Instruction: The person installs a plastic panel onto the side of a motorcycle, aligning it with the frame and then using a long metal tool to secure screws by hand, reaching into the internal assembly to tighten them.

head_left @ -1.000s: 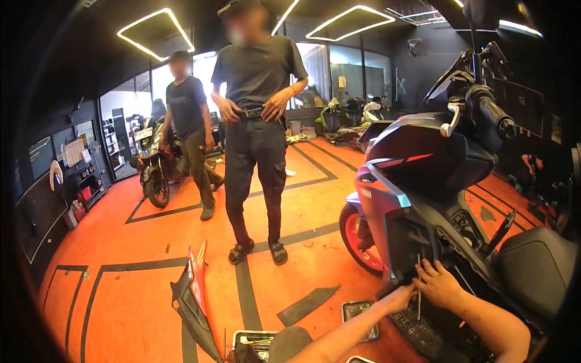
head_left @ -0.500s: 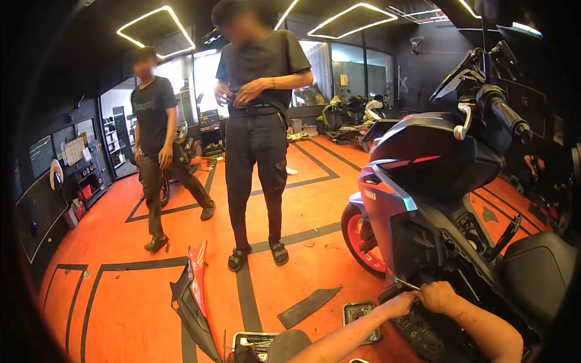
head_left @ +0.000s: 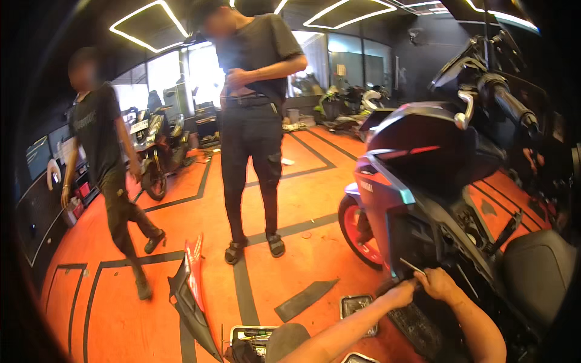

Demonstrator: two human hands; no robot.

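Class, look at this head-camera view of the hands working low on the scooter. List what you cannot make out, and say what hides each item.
1. Head view: what the left hand and right hand grip. A thin tool shows, but the hands cover the rest.
2. Head view: the scooter part being worked on, lost in dark shadow.
3. Head view: the contents of the small tray, too small and crossed by the left forearm.
4. Head view: the tool case, cut by the lower edge.

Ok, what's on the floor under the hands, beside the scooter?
Under the left hand and right hand lies a dark ribbed mat, beside it a small metal tray. The forearms cover part of both; the tray's contents are unclear.
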